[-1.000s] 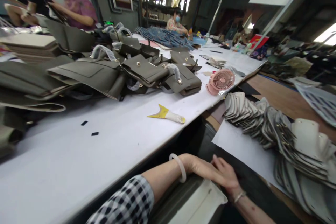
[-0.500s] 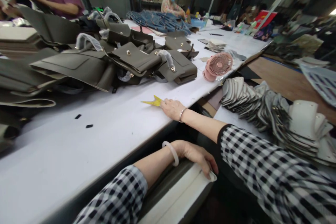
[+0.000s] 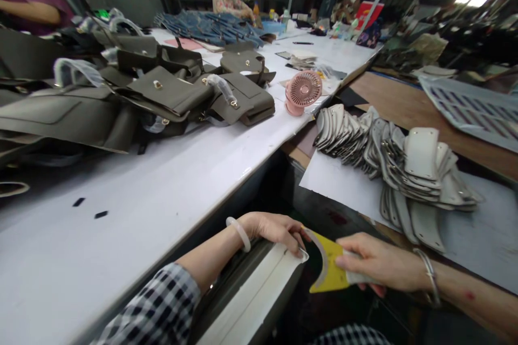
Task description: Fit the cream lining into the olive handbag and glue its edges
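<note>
My left hand (image 3: pixel 279 229), with a white bangle at the wrist, has its fingers curled over the far end of a dark grey-olive bag piece (image 3: pixel 246 296) that shows a long white strip along its top. In my right hand (image 3: pixel 380 261) is a yellow scraper-like tool (image 3: pixel 331 263) with a crescent-shaped cut-out edge and a pale wrapped handle. The fingers close round that handle. The tool's curved edge faces the left hand and the end of the white strip, its upper tip close to the left fingertips. Dark shadow hides the lower part of the bag piece.
Olive bags (image 3: pixel 170 91) are heaped along the white table (image 3: pixel 133 248). A pink fan (image 3: pixel 303 89) stands near the table's edge. Stacked pale straps (image 3: pixel 421 156) lie at the right. Two small black pieces (image 3: pixel 101 214) rest on the table. A masked person (image 3: pixel 230 2) sits at the back.
My right hand has come back from the tabletop, bringing the yellow tool beside the end of the bag piece. The left hand keeps its hold. The view has turned to the right.
</note>
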Motion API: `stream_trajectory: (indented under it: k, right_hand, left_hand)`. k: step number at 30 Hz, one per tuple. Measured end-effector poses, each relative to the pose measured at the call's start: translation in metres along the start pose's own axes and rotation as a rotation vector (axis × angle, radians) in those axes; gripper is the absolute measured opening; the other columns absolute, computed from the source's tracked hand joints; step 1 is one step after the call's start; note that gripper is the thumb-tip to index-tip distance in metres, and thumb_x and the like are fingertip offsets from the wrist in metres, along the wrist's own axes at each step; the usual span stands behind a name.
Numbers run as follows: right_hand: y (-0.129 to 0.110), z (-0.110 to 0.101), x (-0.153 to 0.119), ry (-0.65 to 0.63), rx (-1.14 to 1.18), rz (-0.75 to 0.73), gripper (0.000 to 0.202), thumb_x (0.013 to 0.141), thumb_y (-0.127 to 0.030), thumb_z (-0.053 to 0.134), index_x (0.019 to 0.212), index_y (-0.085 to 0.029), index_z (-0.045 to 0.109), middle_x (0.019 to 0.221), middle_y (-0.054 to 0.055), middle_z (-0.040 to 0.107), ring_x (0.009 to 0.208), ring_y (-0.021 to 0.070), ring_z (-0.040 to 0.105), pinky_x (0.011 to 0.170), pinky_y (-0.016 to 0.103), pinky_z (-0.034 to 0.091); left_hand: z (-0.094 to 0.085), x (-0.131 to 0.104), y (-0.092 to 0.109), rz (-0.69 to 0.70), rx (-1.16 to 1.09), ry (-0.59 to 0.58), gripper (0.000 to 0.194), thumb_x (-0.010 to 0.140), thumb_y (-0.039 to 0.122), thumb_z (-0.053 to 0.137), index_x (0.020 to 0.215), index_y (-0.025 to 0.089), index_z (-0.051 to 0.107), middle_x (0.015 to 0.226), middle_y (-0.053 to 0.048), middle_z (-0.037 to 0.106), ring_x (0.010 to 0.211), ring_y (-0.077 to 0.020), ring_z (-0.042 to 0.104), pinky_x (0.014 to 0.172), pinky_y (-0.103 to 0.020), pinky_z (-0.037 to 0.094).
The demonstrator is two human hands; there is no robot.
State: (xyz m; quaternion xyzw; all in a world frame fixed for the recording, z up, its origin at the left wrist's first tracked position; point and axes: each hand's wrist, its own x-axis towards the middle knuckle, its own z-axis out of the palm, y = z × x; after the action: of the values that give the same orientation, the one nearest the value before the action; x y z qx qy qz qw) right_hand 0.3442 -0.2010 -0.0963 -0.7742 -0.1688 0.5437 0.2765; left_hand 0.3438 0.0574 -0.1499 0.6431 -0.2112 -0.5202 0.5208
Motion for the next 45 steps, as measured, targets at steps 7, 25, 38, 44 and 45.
stream_trajectory:
  k: [7, 25, 38, 44, 45]
  right_hand:
    - [-0.011, 0.027, 0.015, -0.026, 0.082, 0.082, 0.035, 0.094, -0.05, 0.047, 0.093, -0.016, 0.054, 0.061, -0.001, 0.061, 0.036, 0.0065, 0.049, 0.03, 0.012, 0.033]
    - [-0.011, 0.025, 0.017, -0.035, 0.11, 0.119, 0.033, 0.095, -0.047, 0.047, 0.094, -0.015, 0.055, 0.059, -0.002, 0.059, 0.034, 0.0056, 0.046, 0.029, 0.011, 0.032]
    - [-0.005, 0.033, 0.021, -0.037, 0.183, 0.149, 0.033, 0.095, -0.046, 0.048, 0.095, -0.015, 0.058, 0.058, -0.002, 0.058, 0.034, 0.0057, 0.045, 0.029, 0.011, 0.032]
    - [-0.004, 0.04, 0.023, -0.025, 0.233, 0.191, 0.035, 0.093, -0.05, 0.05, 0.092, -0.016, 0.056, 0.055, -0.002, 0.058, 0.031, 0.0065, 0.043, 0.027, 0.012, 0.03]
    - [-0.004, 0.042, 0.023, -0.024, 0.247, 0.199, 0.035, 0.093, -0.05, 0.049, 0.091, -0.016, 0.055, 0.054, -0.002, 0.058, 0.031, 0.0067, 0.043, 0.027, 0.012, 0.03]
  left_hand:
    - [-0.003, -0.007, 0.003, -0.034, 0.1, 0.09, 0.098, 0.064, 0.039, 0.078, 0.147, 0.009, 0.037, 0.14, -0.016, 0.055, 0.124, -0.0319, 0.055, 0.106, -0.04, 0.042]
    - [-0.001, -0.011, 0.006, -0.047, 0.108, 0.106, 0.108, 0.067, 0.042, 0.075, 0.153, 0.006, 0.02, 0.157, -0.016, 0.034, 0.138, -0.0298, 0.042, 0.113, -0.035, 0.033]
    - [-0.002, -0.01, 0.003, -0.048, 0.09, 0.129, 0.109, 0.067, 0.045, 0.075, 0.154, 0.008, 0.022, 0.154, -0.016, 0.038, 0.135, -0.0309, 0.045, 0.111, -0.037, 0.036]
    - [0.0, -0.01, 0.001, -0.039, 0.017, 0.136, 0.108, 0.066, 0.041, 0.077, 0.154, 0.011, 0.022, 0.142, -0.014, 0.054, 0.126, -0.0321, 0.054, 0.101, -0.036, 0.045]
    - [0.0, -0.01, 0.0, -0.035, -0.008, 0.131, 0.109, 0.066, 0.04, 0.077, 0.154, 0.01, 0.021, 0.138, -0.014, 0.058, 0.123, -0.0317, 0.056, 0.099, -0.035, 0.047]
